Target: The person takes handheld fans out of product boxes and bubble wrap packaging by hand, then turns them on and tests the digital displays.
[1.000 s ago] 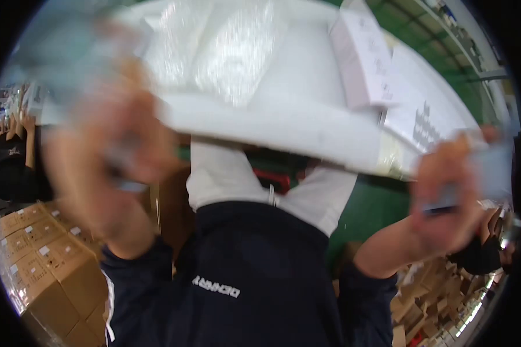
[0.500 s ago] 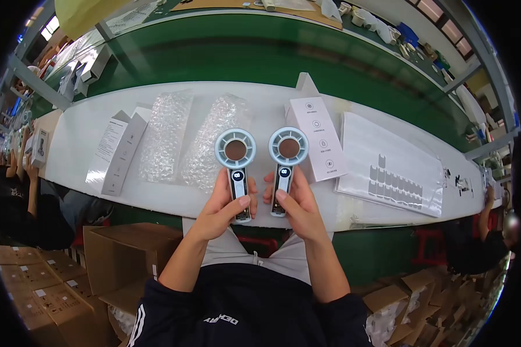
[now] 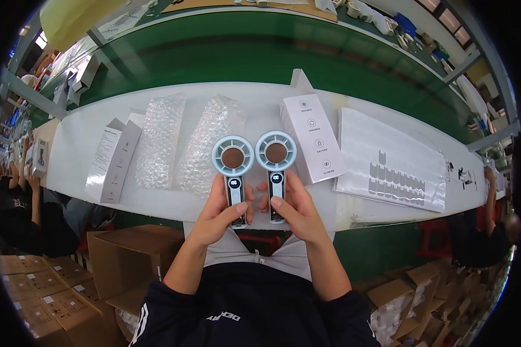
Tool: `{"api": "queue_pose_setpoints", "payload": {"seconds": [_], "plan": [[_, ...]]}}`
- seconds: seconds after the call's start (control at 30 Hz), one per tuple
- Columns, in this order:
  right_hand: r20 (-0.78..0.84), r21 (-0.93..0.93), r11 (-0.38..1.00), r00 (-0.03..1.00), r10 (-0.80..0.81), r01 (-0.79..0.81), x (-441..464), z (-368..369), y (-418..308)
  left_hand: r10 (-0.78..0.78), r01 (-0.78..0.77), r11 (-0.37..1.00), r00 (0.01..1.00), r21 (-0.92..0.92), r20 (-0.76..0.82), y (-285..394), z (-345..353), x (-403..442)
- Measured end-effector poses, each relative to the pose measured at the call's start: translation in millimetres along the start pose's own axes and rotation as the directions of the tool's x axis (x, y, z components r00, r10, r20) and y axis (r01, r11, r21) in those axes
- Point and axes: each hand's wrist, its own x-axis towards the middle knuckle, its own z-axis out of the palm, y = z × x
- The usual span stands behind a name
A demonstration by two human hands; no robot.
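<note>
Two light-blue handheld fans with round heads and small lit displays are held upright side by side over the table's near edge. My left hand (image 3: 219, 209) is wrapped round the handle of the left fan (image 3: 235, 184), its thumb on the handle's front. Round the right fan (image 3: 276, 180) my right hand (image 3: 296, 207) is closed in the same way. The two heads nearly touch. Behind the left fan lies a bubble-wrap sleeve (image 3: 211, 139), with another sleeve (image 3: 161, 139) to its left. A white box (image 3: 314, 139) with an open flap is just right of the right fan.
On the white table (image 3: 260, 98) are an open white box (image 3: 114, 159) at the left and a sheet stack with grey stickers (image 3: 393, 162) at the right. Cardboard boxes (image 3: 58, 301) stand below. A person (image 3: 26, 202) sits left, another person (image 3: 477, 237) right.
From a blur of both raised, widely separated hands, the view has settled on the two fans held together. Since half a second ago, the right fan has moved slightly left, closer to the other.
</note>
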Motion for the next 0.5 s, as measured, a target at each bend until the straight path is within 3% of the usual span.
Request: {"api": "queue_pose_setpoints", "payload": {"seconds": [0.5], "plan": [[0.004,0.016,0.999,0.999,-0.038,0.038,0.7,-0.1,1.4,0.027,-0.028,0.999,1.000,0.018,0.006,-1.9,-2.3,-1.4]]}}
